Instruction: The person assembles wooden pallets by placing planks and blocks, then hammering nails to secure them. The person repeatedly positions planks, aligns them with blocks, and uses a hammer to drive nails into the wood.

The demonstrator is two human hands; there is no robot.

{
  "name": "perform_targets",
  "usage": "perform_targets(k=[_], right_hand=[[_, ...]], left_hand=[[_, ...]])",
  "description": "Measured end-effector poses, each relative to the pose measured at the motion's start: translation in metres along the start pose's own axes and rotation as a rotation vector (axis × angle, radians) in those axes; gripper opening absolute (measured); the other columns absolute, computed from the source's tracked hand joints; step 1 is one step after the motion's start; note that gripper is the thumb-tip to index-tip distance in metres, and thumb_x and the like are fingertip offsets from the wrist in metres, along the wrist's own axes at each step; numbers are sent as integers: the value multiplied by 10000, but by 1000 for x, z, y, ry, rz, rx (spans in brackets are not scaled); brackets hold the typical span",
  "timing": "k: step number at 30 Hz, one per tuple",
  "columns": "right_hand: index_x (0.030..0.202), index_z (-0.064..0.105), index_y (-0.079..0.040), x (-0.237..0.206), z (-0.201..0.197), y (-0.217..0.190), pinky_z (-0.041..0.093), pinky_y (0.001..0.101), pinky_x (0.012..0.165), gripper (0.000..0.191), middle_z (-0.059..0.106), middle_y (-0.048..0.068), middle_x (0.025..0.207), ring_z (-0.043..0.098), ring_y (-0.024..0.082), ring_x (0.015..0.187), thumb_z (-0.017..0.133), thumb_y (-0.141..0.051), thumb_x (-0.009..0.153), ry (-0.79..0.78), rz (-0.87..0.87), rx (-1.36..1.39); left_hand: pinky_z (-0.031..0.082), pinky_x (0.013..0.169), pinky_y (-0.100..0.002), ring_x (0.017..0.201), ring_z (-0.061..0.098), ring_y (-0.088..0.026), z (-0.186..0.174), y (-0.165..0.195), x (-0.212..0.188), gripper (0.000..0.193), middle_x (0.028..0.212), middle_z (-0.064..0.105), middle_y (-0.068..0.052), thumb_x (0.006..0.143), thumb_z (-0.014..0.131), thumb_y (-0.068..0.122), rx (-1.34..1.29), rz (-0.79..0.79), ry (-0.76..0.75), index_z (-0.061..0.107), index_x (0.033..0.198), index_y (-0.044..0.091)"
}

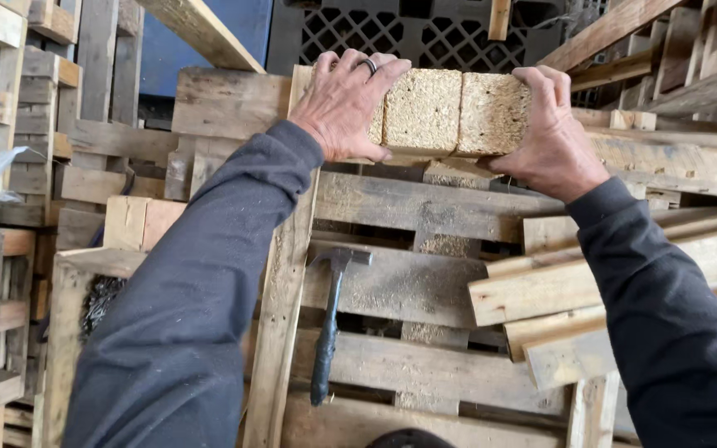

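Observation:
Two pale pressed-wood blocks (pixel 456 113) sit side by side, held up between my hands above a wooden pallet (pixel 425 207). My left hand (pixel 343 106), with a ring on one finger, grips the left end of the pair. My right hand (pixel 551 133) clasps the right end. Both arms are in dark long sleeves. A dark-handled hammer (pixel 327 328) lies on the pallet slats below the blocks, head away from me.
Loose planks (pixel 591 290) are piled on the pallet's right side. Stacked pallets (pixel 10 207) stand at the left, more timber at the far right. A black plastic lattice crate (pixel 425 33) and a blue panel (pixel 184 58) are behind.

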State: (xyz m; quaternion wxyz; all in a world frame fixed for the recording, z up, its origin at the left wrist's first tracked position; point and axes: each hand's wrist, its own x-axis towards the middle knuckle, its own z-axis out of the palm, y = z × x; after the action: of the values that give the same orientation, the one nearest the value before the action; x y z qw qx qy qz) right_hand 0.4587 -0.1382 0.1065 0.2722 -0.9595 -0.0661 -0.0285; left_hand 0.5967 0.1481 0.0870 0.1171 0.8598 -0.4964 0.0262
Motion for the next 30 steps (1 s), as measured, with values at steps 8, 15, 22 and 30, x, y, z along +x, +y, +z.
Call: perform_targets(k=[8, 15, 22, 30], right_hand=[[1532, 297, -43, -278, 14, -67, 463, 526, 1155, 1151, 375, 217, 1439, 431, 428, 1361, 969, -186, 609, 33, 1, -7], [1457, 322, -80, -516, 87, -85, 551, 493, 923, 1113, 378, 230, 1398, 538, 464, 1187, 926, -101, 523, -127, 447, 134], [1398, 341, -73, -639, 169, -44, 560, 476, 987, 883, 374, 194, 1355, 521, 444, 1229, 619, 186, 600, -16, 482, 44], [1448, 330, -132, -654, 127, -39, 509, 486, 1069, 968, 315, 220, 1481, 422, 469, 1373, 699, 142, 596, 42, 570, 316]], left_hand=[[341, 1069, -597, 1293, 465, -358, 23, 207, -191, 1277, 1428, 497, -145, 553, 947, 635, -135, 0, 55, 354, 1545, 90], [308, 1093, -621, 1325, 437, -344, 128, 400, -300, 1219, 1453, 460, -133, 499, 933, 484, -440, -53, -298, 352, 1504, 112], [261, 1179, -580, 1460, 349, -271, 207, 477, -353, 1210, 1622, 362, -35, 620, 890, 537, -284, 66, -302, 298, 1616, 190], [6, 1148, -774, 1527, 95, -349, 188, 495, -330, 1380, 1637, 181, -123, 503, 882, 697, -319, -80, -459, 192, 1584, 189]])
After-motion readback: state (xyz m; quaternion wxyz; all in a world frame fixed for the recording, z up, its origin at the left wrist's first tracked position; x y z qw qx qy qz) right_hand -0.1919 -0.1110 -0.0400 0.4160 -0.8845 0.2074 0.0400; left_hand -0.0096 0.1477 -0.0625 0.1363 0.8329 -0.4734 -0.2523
